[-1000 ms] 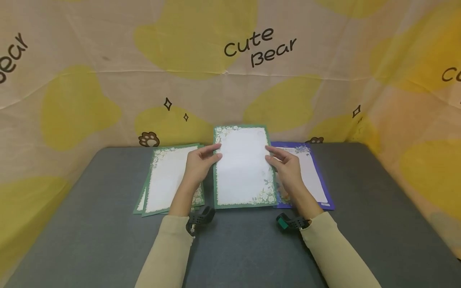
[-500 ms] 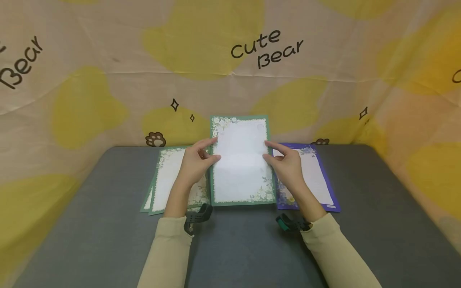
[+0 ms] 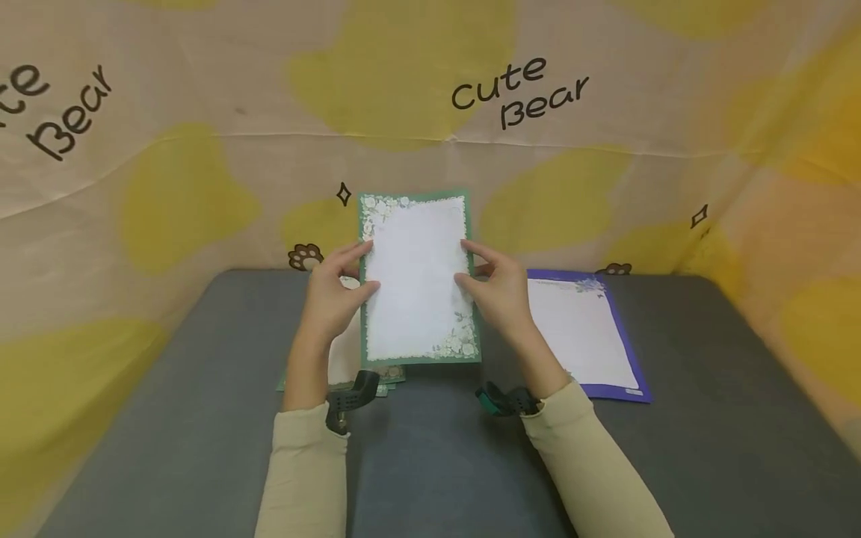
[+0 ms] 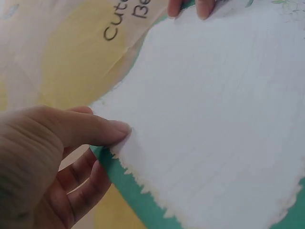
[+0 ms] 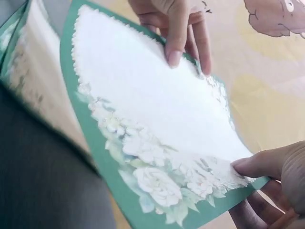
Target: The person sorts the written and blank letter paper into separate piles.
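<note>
A sheet of paper point(image 3: 417, 284) with a green border and white flowers in two corners is held upright above the table. My left hand point(image 3: 336, 291) pinches its left edge, thumb in front and fingers behind, as the left wrist view shows at the thumb point(image 4: 105, 131). On the opposite edge my right hand point(image 3: 498, 291) pinches the sheet the same way. The right wrist view shows the sheet point(image 5: 133, 95) bowed between both hands. Behind the left hand lie other green-bordered sheets point(image 3: 344, 351), mostly hidden.
A purple-bordered sheet point(image 3: 585, 336) lies on the grey table point(image 3: 430, 463) to the right, partly behind the right forearm. A cloth backdrop point(image 3: 417, 90) with yellow patches and lettering rises behind the table's far edge. Each wrist wears a dark strap point(image 3: 353, 392).
Both hands have raised the green-bordered sheet and carried it left, over the green-bordered sheets on the table. The purple-bordered sheet is now less covered. The head view has shifted slightly.
</note>
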`<state>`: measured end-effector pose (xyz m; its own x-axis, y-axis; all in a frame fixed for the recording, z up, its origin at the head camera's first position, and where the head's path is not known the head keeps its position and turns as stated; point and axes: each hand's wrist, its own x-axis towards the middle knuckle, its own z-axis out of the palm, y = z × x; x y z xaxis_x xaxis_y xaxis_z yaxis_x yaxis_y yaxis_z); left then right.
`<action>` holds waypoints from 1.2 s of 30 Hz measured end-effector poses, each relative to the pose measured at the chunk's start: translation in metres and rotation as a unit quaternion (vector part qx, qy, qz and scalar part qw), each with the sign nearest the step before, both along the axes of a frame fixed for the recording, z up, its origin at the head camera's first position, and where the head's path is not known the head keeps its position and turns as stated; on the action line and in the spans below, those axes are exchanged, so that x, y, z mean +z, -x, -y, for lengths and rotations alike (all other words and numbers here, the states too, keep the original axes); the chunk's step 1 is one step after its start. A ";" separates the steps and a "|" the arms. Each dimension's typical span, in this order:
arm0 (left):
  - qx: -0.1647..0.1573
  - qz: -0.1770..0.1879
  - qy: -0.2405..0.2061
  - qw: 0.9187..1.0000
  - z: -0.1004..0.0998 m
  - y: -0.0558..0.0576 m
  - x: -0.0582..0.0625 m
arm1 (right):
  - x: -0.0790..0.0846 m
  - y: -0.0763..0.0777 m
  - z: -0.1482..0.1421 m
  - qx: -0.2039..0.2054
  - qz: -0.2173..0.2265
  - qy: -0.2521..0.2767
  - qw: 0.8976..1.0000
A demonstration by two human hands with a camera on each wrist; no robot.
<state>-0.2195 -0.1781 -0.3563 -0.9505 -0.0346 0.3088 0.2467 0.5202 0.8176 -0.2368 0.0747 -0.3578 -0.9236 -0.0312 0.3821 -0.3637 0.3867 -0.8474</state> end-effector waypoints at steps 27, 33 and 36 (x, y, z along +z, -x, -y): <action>0.154 0.056 0.019 0.986 0.044 -0.009 -0.006 | -0.028 0.017 0.072 0.121 0.106 0.081 0.984; 0.173 0.093 0.068 0.978 0.051 -0.002 -0.024 | -0.049 0.020 0.083 0.126 0.123 0.045 0.983; 0.181 0.104 0.082 0.975 0.053 0.001 -0.033 | -0.058 0.021 0.087 0.121 0.127 0.025 0.984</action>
